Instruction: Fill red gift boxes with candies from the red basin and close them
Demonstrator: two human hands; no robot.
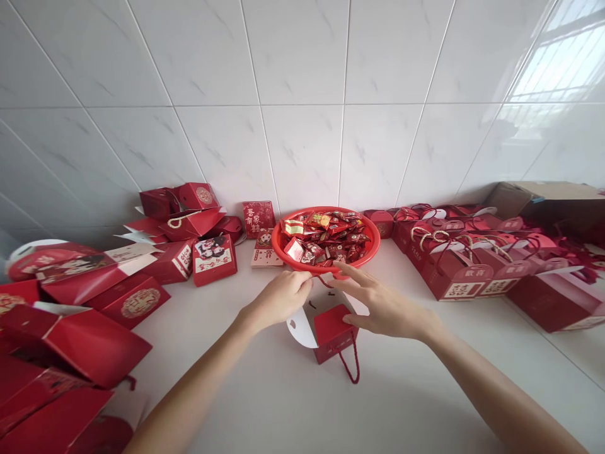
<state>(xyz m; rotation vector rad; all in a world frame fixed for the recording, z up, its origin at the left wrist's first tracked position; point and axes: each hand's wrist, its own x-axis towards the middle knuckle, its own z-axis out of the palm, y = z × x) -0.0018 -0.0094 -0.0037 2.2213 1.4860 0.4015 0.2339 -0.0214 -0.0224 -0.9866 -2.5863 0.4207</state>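
Note:
In front of me stands a small red gift box (326,343), with its white-lined flaps raised and a red inner flap (332,323) showing. One red cord handle (353,372) hangs over its near side. My left hand (281,296) is closed at the box's far left, its fingertips pinched at the far red cord handle (324,281). My right hand (378,304) is open over the right side, fingers spread, thumb touching the red inner flap. Just behind is a red plastic basin (326,268) heaped with wrapped candies (326,236).
Open red boxes (104,347) are piled on the left. Rows of gift boxes with handles (454,271) stand at the right, near a cardboard box (553,192). Printed red packs (258,217) lean by the tiled wall (302,151). Everything rests on a white table (265,403).

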